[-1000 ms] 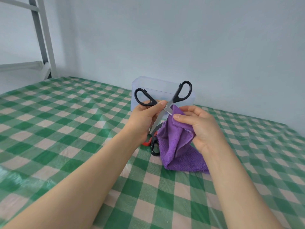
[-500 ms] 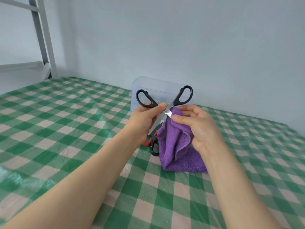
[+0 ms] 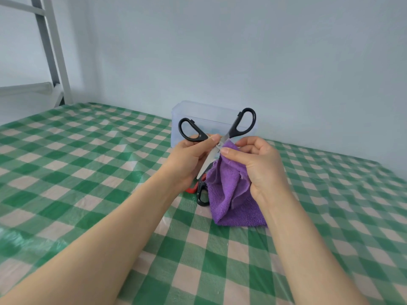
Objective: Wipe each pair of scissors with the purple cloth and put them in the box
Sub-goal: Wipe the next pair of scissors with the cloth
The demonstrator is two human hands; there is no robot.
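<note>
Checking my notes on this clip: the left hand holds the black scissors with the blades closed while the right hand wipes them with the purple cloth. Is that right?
Not quite. The head view shows the black scissors spread open, handle loops far apart, not closed. The rest stands: the left hand holds them while the right hand wipes them with the purple cloth.

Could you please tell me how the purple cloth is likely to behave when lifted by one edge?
Probably floppy: below the right hand pinching it, the purple cloth hangs in soft folds, its lower end slumped on the checked tablecloth. Likely light, since a finger pinch holds it up. Its fuzzy pile should grip rather than slip.
</note>
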